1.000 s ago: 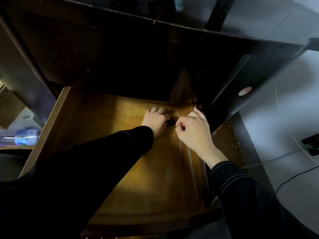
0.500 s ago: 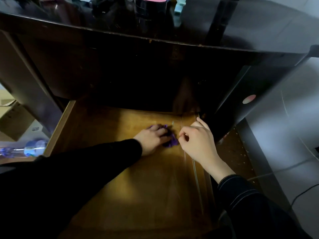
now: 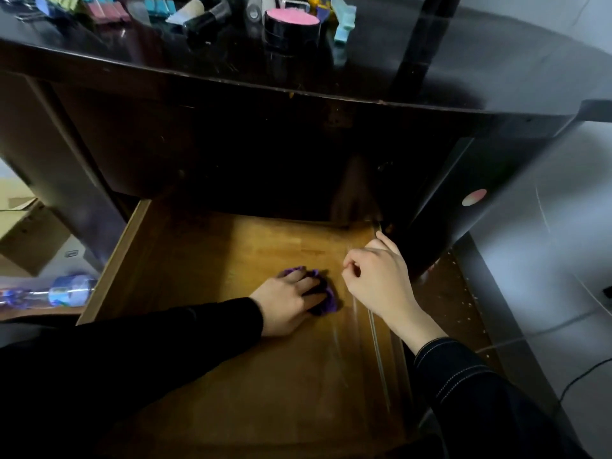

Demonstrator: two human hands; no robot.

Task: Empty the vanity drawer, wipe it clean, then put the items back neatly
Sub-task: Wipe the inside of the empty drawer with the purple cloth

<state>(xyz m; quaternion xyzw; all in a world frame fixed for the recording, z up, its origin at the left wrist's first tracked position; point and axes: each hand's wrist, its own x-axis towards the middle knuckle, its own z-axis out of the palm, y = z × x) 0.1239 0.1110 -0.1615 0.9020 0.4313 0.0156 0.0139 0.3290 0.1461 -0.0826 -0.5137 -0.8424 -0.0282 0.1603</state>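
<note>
The wooden vanity drawer (image 3: 265,376) stands pulled out, its bottom bare. My left hand (image 3: 288,303) presses a bunched purple cloth (image 3: 331,304) flat against the middle of the drawer bottom. My right hand (image 3: 377,279) is by the drawer's right wall, fingers curled, thumb and forefinger pinching what looks like the edge of a clear liner sheet (image 3: 347,326). On the dark vanity top (image 3: 430,61) lie the removed items: a black jar with a pink lid (image 3: 291,24), coloured binder clips (image 3: 106,9) and a dark bottle (image 3: 205,19).
Under the left side of the vanity lie a plastic bottle (image 3: 66,291) and a cardboard box (image 3: 26,233). The dark cabinet side (image 3: 463,193) stands right of the drawer. A black cable (image 3: 579,376) runs over the grey floor at the right.
My left hand has slid the purple cloth from the back of the drawer toward me. My right hand stays by the right wall. The view has tilted up, revealing the vanity top.
</note>
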